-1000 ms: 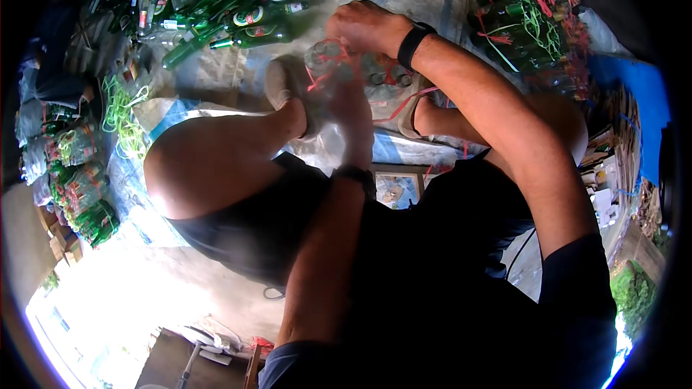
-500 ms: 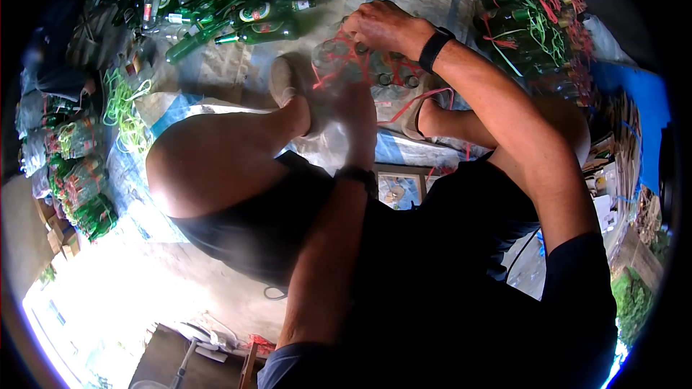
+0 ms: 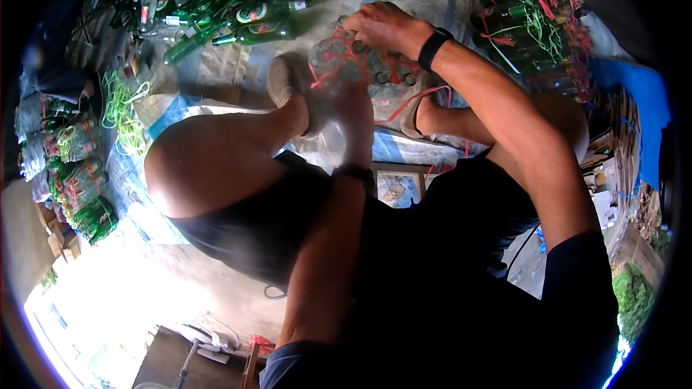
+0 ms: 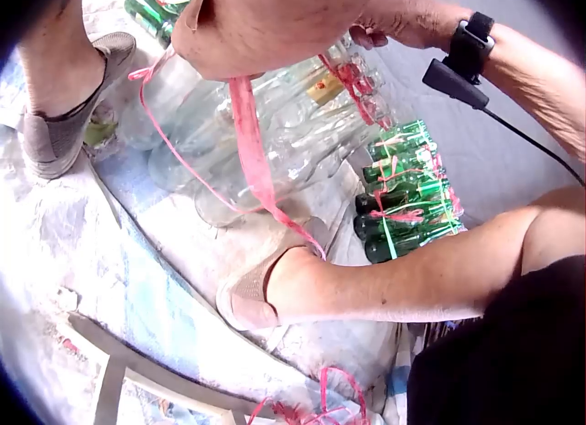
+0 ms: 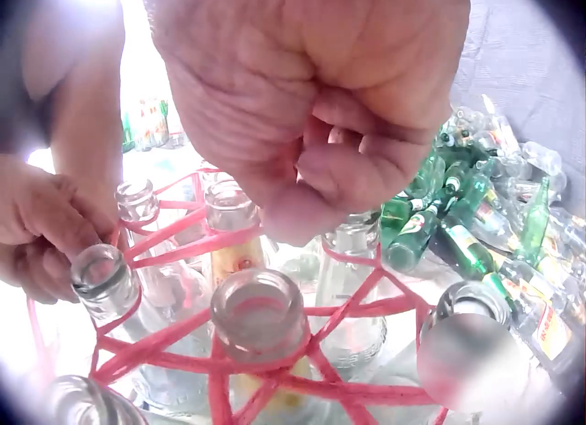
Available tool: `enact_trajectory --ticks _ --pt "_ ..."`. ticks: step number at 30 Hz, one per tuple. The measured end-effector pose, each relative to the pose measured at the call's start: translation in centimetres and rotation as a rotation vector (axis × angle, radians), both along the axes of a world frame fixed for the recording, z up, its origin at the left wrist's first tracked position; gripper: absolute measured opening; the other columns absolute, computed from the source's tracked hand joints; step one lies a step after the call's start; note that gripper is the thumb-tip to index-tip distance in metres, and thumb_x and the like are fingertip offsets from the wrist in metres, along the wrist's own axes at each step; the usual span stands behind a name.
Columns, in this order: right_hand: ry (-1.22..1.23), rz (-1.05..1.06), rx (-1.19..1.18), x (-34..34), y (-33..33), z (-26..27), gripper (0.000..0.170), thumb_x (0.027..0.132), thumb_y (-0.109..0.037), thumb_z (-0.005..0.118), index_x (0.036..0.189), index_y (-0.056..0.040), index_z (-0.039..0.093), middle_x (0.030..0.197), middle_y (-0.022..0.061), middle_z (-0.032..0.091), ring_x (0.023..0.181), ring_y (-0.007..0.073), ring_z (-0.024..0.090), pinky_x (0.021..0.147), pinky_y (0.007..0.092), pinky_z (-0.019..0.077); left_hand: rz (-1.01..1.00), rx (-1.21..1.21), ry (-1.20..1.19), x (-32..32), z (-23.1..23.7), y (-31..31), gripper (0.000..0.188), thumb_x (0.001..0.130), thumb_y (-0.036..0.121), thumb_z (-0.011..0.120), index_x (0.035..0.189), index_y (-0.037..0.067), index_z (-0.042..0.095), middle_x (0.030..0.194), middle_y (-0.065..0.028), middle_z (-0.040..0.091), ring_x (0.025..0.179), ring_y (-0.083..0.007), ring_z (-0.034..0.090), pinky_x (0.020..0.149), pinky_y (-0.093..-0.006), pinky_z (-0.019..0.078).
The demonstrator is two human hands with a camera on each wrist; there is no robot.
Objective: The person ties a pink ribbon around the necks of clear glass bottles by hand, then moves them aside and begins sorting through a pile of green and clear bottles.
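Note:
Clear glass bottles (image 4: 302, 132) stand bundled between the feet, with flat red ribbon (image 5: 357, 301) crossing around their necks (image 5: 259, 315). My left hand (image 3: 352, 112) is on the near side of the bundle, blurred in the head view; in the right wrist view the left hand (image 5: 46, 228) has curled fingers gripping ribbon beside a bottle neck. A wide strip of ribbon (image 4: 247, 141) hangs below the left hand (image 4: 275, 27). Over the far bottle necks, my right hand (image 3: 386, 27) has its fingers curled; in the right wrist view the right hand (image 5: 320, 104) pinches red ribbon, mostly hidden.
Green bottles (image 3: 263, 32) lie heaped at the far left. Tied bottle bundles (image 3: 90, 202) stand at the left, another (image 3: 530, 43) at the far right. Light green string (image 3: 124, 112) lies on the sheet. Shoes (image 3: 285, 81) flank the bundle.
The right hand has shifted slightly to the right over the bottle necks since a second ago. The left hand stays near the same place, and both still hold ribbon.

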State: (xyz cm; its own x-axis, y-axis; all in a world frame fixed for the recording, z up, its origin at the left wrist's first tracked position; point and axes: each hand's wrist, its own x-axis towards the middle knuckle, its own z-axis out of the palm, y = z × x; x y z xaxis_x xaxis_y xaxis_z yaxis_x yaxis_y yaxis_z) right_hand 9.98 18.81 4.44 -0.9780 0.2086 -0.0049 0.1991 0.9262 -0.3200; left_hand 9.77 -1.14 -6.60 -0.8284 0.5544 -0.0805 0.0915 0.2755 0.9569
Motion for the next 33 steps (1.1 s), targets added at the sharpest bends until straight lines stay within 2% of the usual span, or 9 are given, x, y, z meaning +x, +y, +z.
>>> enact_trajectory --ticks 4,7,9,15,21,24,28,30,33 --pt "-0.109 -0.089 -0.152 0.0 -0.4 1.1 0.008 0.078 -0.01 0.062 0.081 -0.0035 0.059 0.079 0.0202 0.066 0.08 0.042 0.066 0.072 0.0519 0.05 0.017 0.013 -0.042 -0.4 0.0 -0.4 0.019 0.091 0.017 0.065 0.086 0.001 0.073 0.071 -0.0112 0.065 0.065 -0.0158 0.057 0.064 -0.0359 0.0474" --pt "-0.146 -0.139 -0.066 -0.2 -0.3 1.1 0.009 0.076 -0.011 0.062 0.081 -0.0042 0.06 0.08 0.0188 0.066 0.078 0.0401 0.065 0.07 0.0506 0.0489 -0.094 -0.096 0.223 -0.9 0.1 -0.2 0.021 0.091 0.018 0.064 0.087 0.002 0.076 0.075 -0.0106 0.069 0.066 -0.0146 0.059 0.065 -0.0348 0.0486" --pt "-0.128 -0.169 -0.142 -0.4 -0.3 0.7 0.008 0.077 -0.012 0.062 0.082 -0.0052 0.061 0.081 0.0179 0.067 0.078 0.0394 0.065 0.07 0.0498 0.0491 -0.012 -0.037 0.025 -1.0 0.0 -0.1 0.022 0.091 0.018 0.062 0.091 0.003 0.078 0.078 -0.01 0.073 0.068 -0.0126 0.06 0.065 -0.0335 0.049" --pt "0.066 -0.321 -0.208 0.8 -1.0 -0.8 0.008 0.081 -0.013 0.061 0.083 -0.0061 0.063 0.08 0.0151 0.068 0.081 0.0377 0.066 0.072 0.047 0.05 -0.06 -0.074 0.084 -2.3 -0.8 -0.5 0.025 0.087 0.02 0.064 0.095 0.003 0.08 0.077 -0.0053 0.075 0.069 -0.0109 0.061 0.064 -0.0313 0.0488" --pt "0.154 -0.248 -0.143 2.5 -2.2 -1.6 0.01 0.088 -0.012 0.057 0.085 -0.0066 0.065 0.092 0.0132 0.07 0.085 0.0389 0.067 0.075 0.0484 0.0518 0.002 0.061 -0.001 -2.7 -1.7 -0.9 0.024 0.088 0.018 0.07 0.093 -0.003 0.078 0.074 -0.0024 0.072 0.071 -0.0088 0.06 0.064 -0.0295 0.0493" --pt "0.296 -0.293 -0.194 3.5 -3.6 -1.9 0.014 0.081 -0.019 0.068 0.088 -0.0071 0.065 0.09 0.0168 0.068 0.087 0.0378 0.069 0.074 0.0475 0.0539 0.035 0.026 -0.065 -3.2 -2.4 -0.9 0.026 0.089 0.018 0.07 0.091 -0.006 0.077 0.074 -0.0026 0.071 0.07 -0.009 0.06 0.064 -0.0289 0.0498" --pt "0.266 -0.424 -0.118 4.3 -5.6 -1.8 0.019 0.081 -0.022 0.069 0.093 -0.0076 0.068 0.092 0.0165 0.069 0.089 0.0364 0.07 0.076 0.0473 0.0562 0.005 0.027 -0.038 -3.6 -4.4 -1.1 0.026 0.089 0.019 0.07 0.09 -0.007 0.076 0.074 -0.0027 0.071 0.069 -0.0096 0.06 0.064 -0.0289 0.0499" --pt "0.302 -0.345 -0.143 4.6 -6.0 -2.6 0.016 0.093 -0.017 0.061 0.101 -0.006 0.068 0.095 0.0179 0.068 0.092 0.0388 0.067 0.078 0.0485 0.0537 -0.032 -0.066 0.01 -3.9 -6.4 -1.3 0.027 0.089 0.019 0.07 0.09 -0.007 0.076 0.075 -0.0029 0.071 0.07 -0.01 0.061 0.064 -0.0291 0.0503" --pt "0.302 -0.362 -0.114 4.6 -6.6 -1.7 0.018 0.093 -0.02 0.064 0.098 -0.0034 0.066 0.094 0.0188 0.068 0.092 0.0392 0.067 0.077 0.0483 0.054 0.006 0.003 -0.002 -3.9 -7.5 -1.2 0.027 0.088 0.019 0.07 0.091 -0.007 0.076 0.074 -0.0044 0.072 0.07 -0.0113 0.062 0.064 -0.0301 0.0508"
